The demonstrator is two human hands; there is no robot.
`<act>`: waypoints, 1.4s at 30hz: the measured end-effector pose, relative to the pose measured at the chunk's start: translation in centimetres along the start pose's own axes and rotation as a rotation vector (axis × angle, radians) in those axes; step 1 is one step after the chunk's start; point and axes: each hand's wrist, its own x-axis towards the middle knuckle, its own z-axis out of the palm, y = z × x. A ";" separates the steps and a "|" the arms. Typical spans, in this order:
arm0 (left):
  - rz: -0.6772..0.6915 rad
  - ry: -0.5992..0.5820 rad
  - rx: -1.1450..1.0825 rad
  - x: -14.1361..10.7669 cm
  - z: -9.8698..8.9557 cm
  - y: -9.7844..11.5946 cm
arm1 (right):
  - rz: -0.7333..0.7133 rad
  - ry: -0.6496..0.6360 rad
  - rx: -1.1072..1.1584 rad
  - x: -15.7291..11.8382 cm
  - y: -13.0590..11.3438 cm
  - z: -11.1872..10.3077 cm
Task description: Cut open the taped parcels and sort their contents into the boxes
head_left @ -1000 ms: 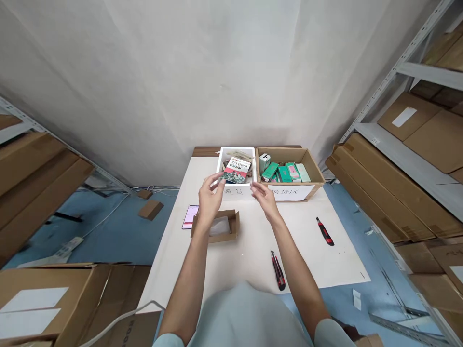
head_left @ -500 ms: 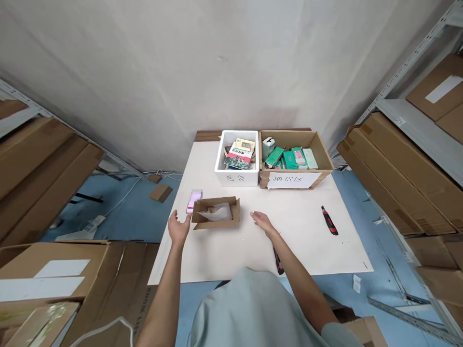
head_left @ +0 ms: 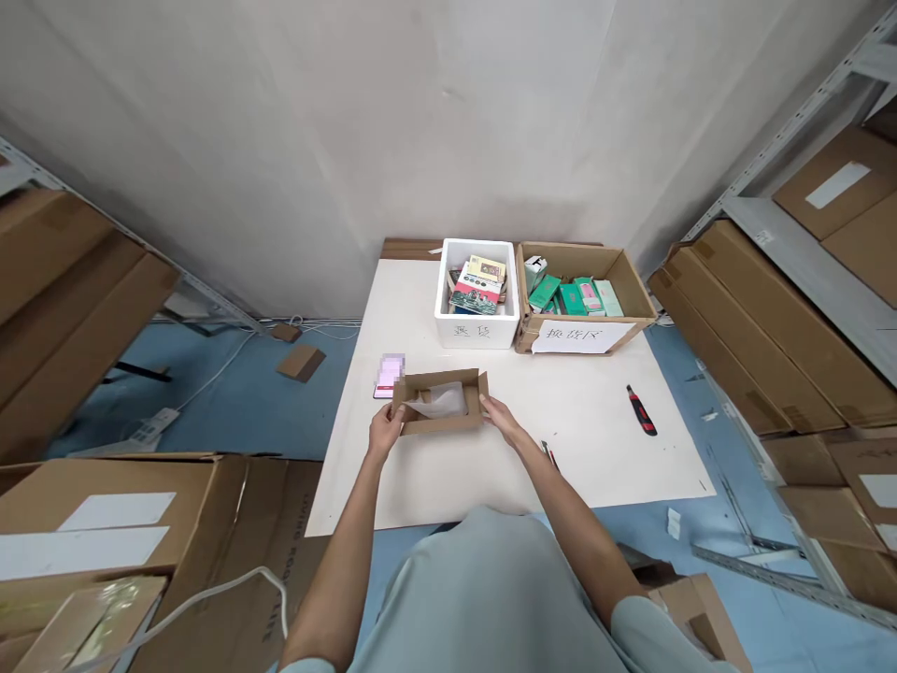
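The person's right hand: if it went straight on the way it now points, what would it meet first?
The open, oblong brown cardboard box: the right hand points at its right end, and the fingers appear to touch it, though depth is unclear.

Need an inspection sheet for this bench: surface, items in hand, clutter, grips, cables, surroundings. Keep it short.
Surface: white tabletop; on its far side, a white bin holding books, beside a cardboard bin holding mostly green cartons.
Items in hand: small open box, translucent wrapping inside.
Clutter: phone by the box's far left corner; red-and-black cutter toward the right edge; second slim tool mostly hidden by the right forearm.
Grips: left hand on the box's left end, right hand on its right.
Cables: white cable at lower left; thin floor cables near the wall.
Surroundings: grey wall, blue floor, shelved cardboard boxes.
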 end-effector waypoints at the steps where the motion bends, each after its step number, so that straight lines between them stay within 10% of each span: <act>1: 0.010 -0.006 0.013 -0.2 -0.3 -0.1 | -0.009 0.015 -0.003 -0.7 -0.1 -0.1; 10: 0.202 -0.226 -0.071 -3.4 1.9 4.3 | -0.229 0.210 0.040 -12.3 -2.7 -5.0; 19: 0.414 -0.606 -0.167 -10.9 11.9 11.3 | -0.342 0.591 0.187 -27.7 -0.7 -11.1; 28: 0.607 -0.972 -0.142 -25.6 26.1 13.8 | -0.427 0.960 0.327 -42.0 8.9 -19.8; 36: 0.658 -1.319 -0.005 -43.1 40.1 10.8 | -0.436 1.287 0.479 -55.7 18.5 -27.4; 42: 0.658 -1.625 0.156 -52.5 46.3 7.7 | -0.342 1.545 0.459 -62.9 24.9 -30.6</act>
